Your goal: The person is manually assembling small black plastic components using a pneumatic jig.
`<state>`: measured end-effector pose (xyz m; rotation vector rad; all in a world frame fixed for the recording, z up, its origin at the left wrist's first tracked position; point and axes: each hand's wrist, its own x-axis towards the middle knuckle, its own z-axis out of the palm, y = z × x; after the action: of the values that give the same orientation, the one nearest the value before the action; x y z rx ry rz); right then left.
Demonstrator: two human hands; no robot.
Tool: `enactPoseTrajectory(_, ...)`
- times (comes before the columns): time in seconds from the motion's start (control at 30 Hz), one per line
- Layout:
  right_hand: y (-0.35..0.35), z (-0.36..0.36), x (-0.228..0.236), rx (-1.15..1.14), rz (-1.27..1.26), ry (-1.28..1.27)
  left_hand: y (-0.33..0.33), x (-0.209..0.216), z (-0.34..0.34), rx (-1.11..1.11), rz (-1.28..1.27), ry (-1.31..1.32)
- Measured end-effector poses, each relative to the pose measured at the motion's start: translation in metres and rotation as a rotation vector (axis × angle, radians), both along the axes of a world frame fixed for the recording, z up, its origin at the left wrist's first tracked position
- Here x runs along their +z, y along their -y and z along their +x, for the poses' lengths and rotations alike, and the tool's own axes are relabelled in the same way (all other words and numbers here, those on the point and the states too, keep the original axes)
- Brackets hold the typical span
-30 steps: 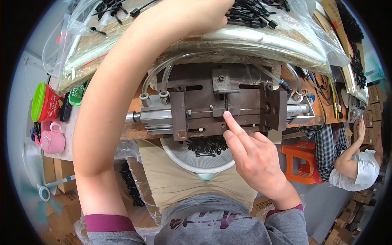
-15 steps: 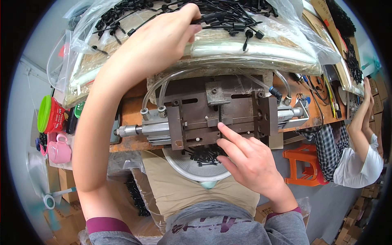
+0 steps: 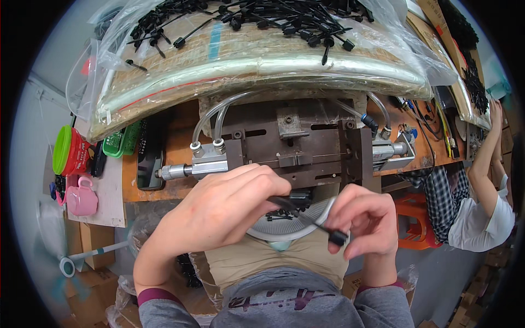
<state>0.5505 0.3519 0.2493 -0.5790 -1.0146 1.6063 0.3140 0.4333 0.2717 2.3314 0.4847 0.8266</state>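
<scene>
From where I stand, both hands have just come together: the left hand (image 3: 229,205) is back from the heap of black stemmed parts (image 3: 295,24) on the plastic-wrapped board (image 3: 246,65), and the right hand (image 3: 369,216) has lifted its index finger off the centre block (image 3: 295,159) of the brown metal clamping fixture (image 3: 322,143). The dark stem that stood at that block no longer shows there, so the work seems, to my eye, to have passed from steadying a piece in the fixture to handling loose ones in front of it. The black stemmed part in hand (image 3: 337,237) slants down between the two hands, over the white mesh basket (image 3: 290,236). The left fingers are closed on its upper end, with a black cylinder (image 3: 300,197) beside their tips; whether that is a separate piece I can't tell. At the lower end, the knob sits between the curled right fingers and the thumb, which stand apart around it; whether they actually pinch it or the stem, I can't tell, as the stem is blurred.
</scene>
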Motion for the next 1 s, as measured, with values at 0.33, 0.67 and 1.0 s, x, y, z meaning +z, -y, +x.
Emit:
enactPoseTrajectory(0.33,0.012,-0.009,-0.025,-0.388,0.279,0.631,0.035,-0.018,-0.005,0.358,-0.179,0.133)
enactPoseTrajectory(0.67,0.007,-0.018,-0.033,-0.048,-0.031,0.062,0.029,-0.035,0.012,0.093,0.031,-0.072)
enactPoseTrajectory(1.0,0.016,0.002,-0.036,-0.301,0.179,0.348,0.019,-0.037,0.007,0.394,0.23,0.279)
